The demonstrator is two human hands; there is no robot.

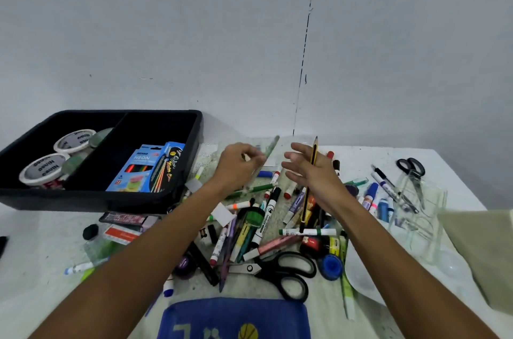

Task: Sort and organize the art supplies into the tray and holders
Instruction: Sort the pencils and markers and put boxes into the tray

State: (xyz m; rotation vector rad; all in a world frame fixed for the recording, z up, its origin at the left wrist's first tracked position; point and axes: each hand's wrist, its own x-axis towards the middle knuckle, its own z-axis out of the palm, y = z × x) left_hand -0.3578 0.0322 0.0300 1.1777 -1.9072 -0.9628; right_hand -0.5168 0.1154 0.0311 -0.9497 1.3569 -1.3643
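**Both hands raised over the heap of pens and markers**

The left hand (238,162) is curled round a thin, blurred green stick (268,154), likely a pen or brush, lifted above the pile. The right hand (311,169) has its fingers spread and loose; a yellow-and-black pencil (310,186) stands upright against its palm side, its lower end down among the markers. Whether the thumb pins the pencil cannot be told.

Under and between the forearms lies a tangled pile of markers (266,216), pens and crayons on the white table (41,241). Large black-handled scissors (280,269) lie at the near edge of the pile, beside a blue cap (330,266). The black tray (177,186) sits at far left, touching the wall; its left compartment holds two white tubs (44,169), its right one a blue neon pencil box (138,169) and a dark pencil pack (166,169). At right a clear holder (419,208) contains smaller scissors (413,172) and pens, its walls hard to trace. A blue cloth (236,316) is cut off at the bottom edge, and a beige object (483,250) at the right edge.
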